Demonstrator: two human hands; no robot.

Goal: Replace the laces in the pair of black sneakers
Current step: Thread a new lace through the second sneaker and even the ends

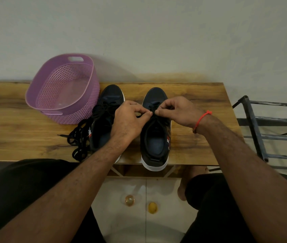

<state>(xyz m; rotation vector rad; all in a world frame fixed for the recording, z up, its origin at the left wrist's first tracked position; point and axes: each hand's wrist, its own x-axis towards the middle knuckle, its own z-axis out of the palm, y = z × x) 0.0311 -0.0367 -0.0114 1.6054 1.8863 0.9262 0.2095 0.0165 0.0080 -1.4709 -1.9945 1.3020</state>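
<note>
Two black sneakers with white soles stand side by side on the wooden table [200, 95], toes toward the wall. Over the right sneaker [155, 139], my left hand [130, 120] and my right hand [177, 111] meet, each pinching the black lace [156, 120] at the upper eyelets. The left sneaker [104, 120] is partly hidden by my left forearm; its lace looks loosely threaded. A loose black lace [78, 137] lies in a tangle on the table just left of it.
A purple perforated plastic basket [86, 95] stands at the back left of the table against the wall. A dark metal rack [262, 134] stands to the right of the table. Two small yellowish objects lie on the tiled floor below.
</note>
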